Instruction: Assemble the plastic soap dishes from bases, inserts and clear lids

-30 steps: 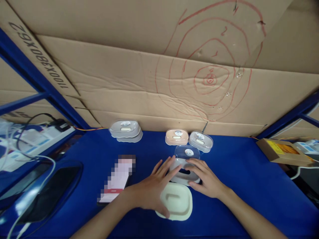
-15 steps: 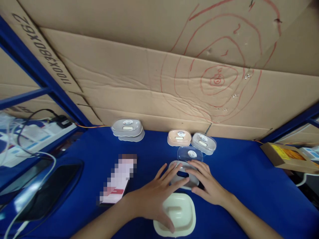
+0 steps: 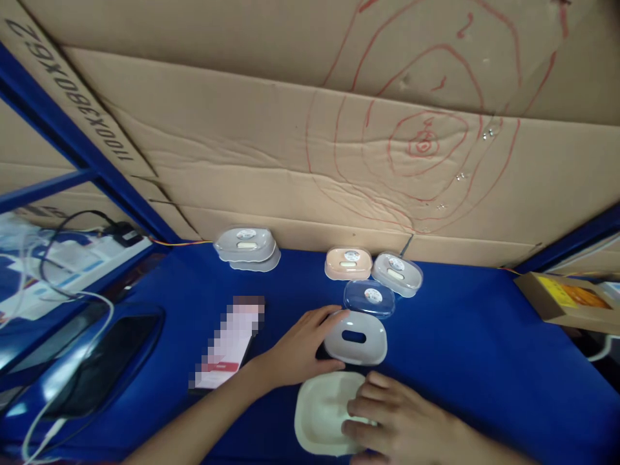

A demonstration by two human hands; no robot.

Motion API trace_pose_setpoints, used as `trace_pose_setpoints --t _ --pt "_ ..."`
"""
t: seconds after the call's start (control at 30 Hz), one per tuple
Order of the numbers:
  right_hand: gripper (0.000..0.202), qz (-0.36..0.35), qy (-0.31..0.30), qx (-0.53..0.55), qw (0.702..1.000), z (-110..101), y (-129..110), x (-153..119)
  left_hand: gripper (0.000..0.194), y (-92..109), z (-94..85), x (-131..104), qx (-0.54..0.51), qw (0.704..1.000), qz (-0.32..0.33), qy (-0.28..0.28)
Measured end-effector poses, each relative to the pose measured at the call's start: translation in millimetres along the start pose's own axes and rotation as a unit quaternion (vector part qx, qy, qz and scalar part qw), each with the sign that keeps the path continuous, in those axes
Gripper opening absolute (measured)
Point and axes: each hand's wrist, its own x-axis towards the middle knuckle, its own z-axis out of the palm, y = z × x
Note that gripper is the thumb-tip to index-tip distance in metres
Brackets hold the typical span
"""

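Observation:
A grey soap-dish tray (image 3: 356, 337) with an oval slot lies on the blue table (image 3: 460, 336). My left hand (image 3: 300, 345) rests against its left edge, fingers curled around it. Just nearer to me sits a cream soap-dish base (image 3: 320, 413), and my right hand (image 3: 392, 420) lies on its right part, fingers bent over it. A clear lid (image 3: 369, 297) with a round sticker lies right behind the grey tray.
Closed soap boxes stand along the cardboard wall: a grey stack (image 3: 246, 247), a peach one (image 3: 347, 263), a grey one (image 3: 397, 272). A pixelated card (image 3: 227, 349) lies left of my hands. Cables and a dark tray (image 3: 97, 374) sit far left, a cardboard box (image 3: 566, 298) far right.
My right hand has left the grey tray and come down onto the cream base. My left hand has moved off the cream base up to the grey tray's left edge.

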Motion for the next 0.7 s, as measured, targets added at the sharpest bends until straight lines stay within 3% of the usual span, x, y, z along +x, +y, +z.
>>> trace_pose_setpoints --t 0.13,0.3,0.4,0.53,0.6,0.7 --pt "0.022 0.001 0.014 -0.025 1.000 -3.1 2.7 5.4 0.083 8.6 -11.1 -2.0 -0.056 0.998 -0.002 0.022" --pt "0.013 0.040 0.081 -0.070 0.993 -13.2 11.4 13.1 0.073 14.9 -23.3 -4.2 -0.064 0.995 -0.003 0.070" --pt "0.012 0.054 0.163 -0.069 0.983 -18.4 18.3 7.1 0.076 16.7 -25.5 -5.2 -0.053 0.997 -0.007 0.060" --pt "0.010 0.097 0.287 -0.060 0.951 -25.9 24.2 -7.6 0.082 19.7 -26.6 -7.4 -0.035 0.999 -0.010 0.005" --pt "0.017 0.151 0.285 -0.047 0.945 -28.8 26.4 -11.1 0.080 21.1 -26.9 -8.4 -0.027 0.999 -0.005 -0.020" --pt "0.029 0.215 0.223 -0.044 0.950 -28.9 32.6 -9.7 0.078 20.7 -26.8 -9.2 -0.004 0.999 0.005 -0.048"
